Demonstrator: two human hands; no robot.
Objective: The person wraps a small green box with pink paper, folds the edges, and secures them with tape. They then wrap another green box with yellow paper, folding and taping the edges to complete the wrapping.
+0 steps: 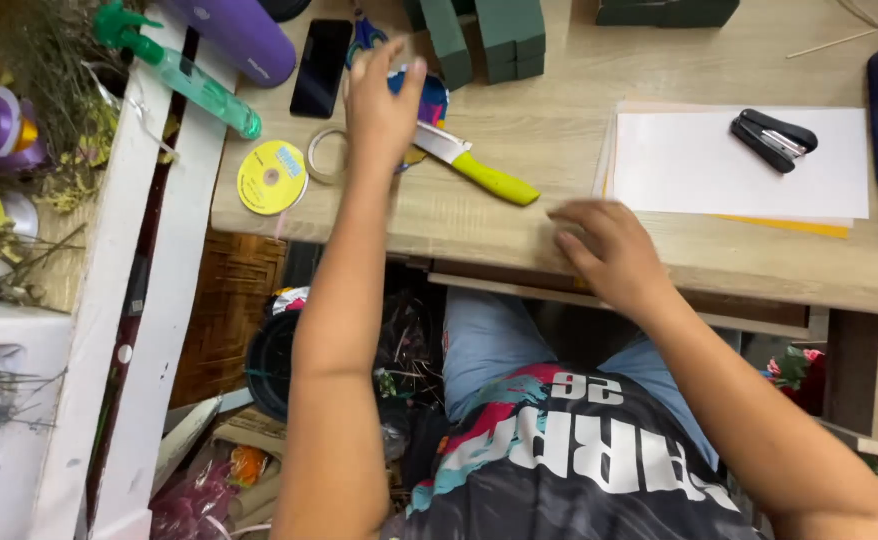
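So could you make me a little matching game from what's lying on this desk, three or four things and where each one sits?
Things:
1. stapler
2. knife with a yellow-green handle
3. phone
4. spray bottle

Places:
A. at the desk's left edge, partly over the white shelf
B. on the white paper sheets
C. just right of the left hand
D. at the far side of the desk, beside the purple bottle

Pairs: 1-B, 2-C, 3-D, 4-A
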